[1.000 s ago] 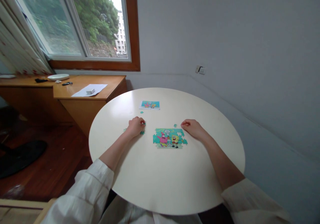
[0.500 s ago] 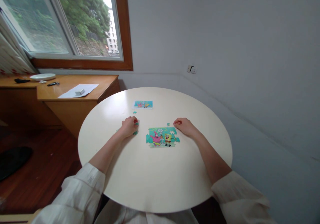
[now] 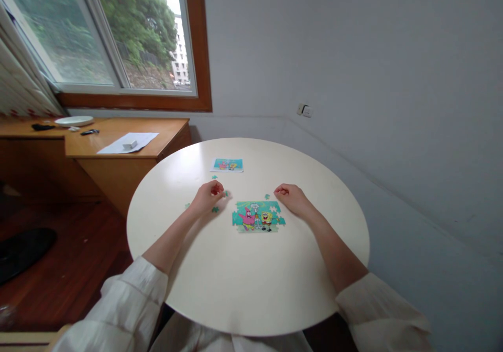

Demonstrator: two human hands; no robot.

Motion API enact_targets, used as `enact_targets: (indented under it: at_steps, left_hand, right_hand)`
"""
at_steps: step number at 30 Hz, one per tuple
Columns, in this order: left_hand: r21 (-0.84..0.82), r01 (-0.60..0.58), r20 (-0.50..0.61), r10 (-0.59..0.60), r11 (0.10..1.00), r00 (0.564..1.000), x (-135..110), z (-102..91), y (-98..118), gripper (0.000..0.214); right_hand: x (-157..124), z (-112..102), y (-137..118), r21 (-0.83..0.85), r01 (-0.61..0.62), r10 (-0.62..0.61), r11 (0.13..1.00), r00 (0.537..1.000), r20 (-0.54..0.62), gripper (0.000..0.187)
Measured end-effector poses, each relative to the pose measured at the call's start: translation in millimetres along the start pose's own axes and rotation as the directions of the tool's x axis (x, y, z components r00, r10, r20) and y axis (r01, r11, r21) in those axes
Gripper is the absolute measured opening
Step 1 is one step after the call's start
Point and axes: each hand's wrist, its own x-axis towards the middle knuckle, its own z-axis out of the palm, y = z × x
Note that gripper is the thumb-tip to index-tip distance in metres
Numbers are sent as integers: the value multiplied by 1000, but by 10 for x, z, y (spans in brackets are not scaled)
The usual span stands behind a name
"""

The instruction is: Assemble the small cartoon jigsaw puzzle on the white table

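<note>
My left hand [image 3: 206, 197] pinches a small teal jigsaw piece [image 3: 227, 194] between thumb and fingertips, a little above the table. To its right lies a partly joined jigsaw puzzle [image 3: 255, 218] showing a pink starfish, a yellow sponge and a third cartoon figure. Its border is jagged, and a gap shows near the upper right. My right hand [image 3: 291, 199] rests beside the puzzle's upper right corner, fingers closed with no piece showing in them. One loose jigsaw piece [image 3: 267, 197] lies just left of its fingertips. Another loose piece [image 3: 215, 210] lies below my left hand.
A picture card [image 3: 227, 165] with the same cartoon lies farther back on the round white table [image 3: 251, 278]. Near it is a loose piece [image 3: 214, 177]; another [image 3: 187, 205] is left of my wrist. A wooden desk [image 3: 168, 134] stands at the left with paper and a plate.
My left hand has moved right, toward the puzzle, and the piece in its fingertips now shows clearly. My right hand stays nearly in place. The whole view has shifted slightly.
</note>
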Motion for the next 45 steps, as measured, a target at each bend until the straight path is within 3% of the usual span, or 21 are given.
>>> enact_targets:
  at_steps: [5, 11, 17, 30, 45]
  left_hand:
    - [-330, 91, 77, -69, 940, 995, -48, 68, 135, 25]
    - [-445, 170, 200, -87, 879, 976, -142, 165, 312, 27]
    - [-472, 172, 258, -51, 865, 965, -176, 257, 345, 19]
    - [-479, 182, 332, -15, 859, 943, -216, 275, 391, 18]
    - [-463, 154, 233, -47, 873, 971, -198, 278, 363, 19]
  right_hand:
    - [-23, 62, -90, 161, 60, -59, 985, 998, -7, 19]
    - [-150, 181, -460, 328, 150, -187, 933, 979, 85, 22]
    - [-267, 310, -656, 429, 168, -265, 887, 948, 177, 28]
    - [-275, 344, -650, 475, 146, -271, 868, 941, 205, 23]
    - [-191, 225, -542, 531, 49, -159, 846, 974, 164, 25]
